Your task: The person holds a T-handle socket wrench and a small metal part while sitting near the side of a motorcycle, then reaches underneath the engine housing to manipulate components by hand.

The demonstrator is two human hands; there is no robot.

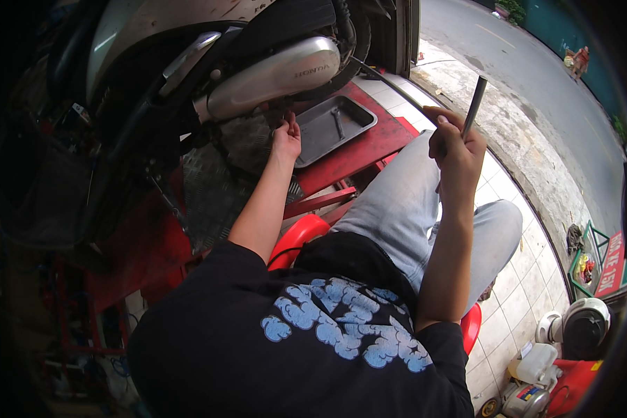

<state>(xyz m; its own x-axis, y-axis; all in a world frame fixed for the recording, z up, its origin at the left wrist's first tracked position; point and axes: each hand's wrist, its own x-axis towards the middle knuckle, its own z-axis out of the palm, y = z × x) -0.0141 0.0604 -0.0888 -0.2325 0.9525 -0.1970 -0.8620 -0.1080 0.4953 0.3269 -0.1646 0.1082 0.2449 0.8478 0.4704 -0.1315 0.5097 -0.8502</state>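
Observation:
My right hand (460, 143) is closed around a T-handle wrench (390, 82), gripping it where its grey crossbar meets the long dark shaft. The shaft points up and left, toward the rear of a motor scooter. Beneath the scooter's silver engine cover (279, 78), my left hand (288, 136) reaches up with its fingers bent together. Its fingertips are in shadow, and whatever they hold is hidden. Just right of that hand lies a shallow grey metal tray (364, 124) with a small wrench (337, 122) in it.
The scooter stands on a red lift table (390, 143) with a chequered metal plate (212, 184). I sit on a red plastic stool (303, 237). White floor tiles (512, 292) border the street (508, 49). Plastic jugs (534, 364) and a red machine stand at the lower right.

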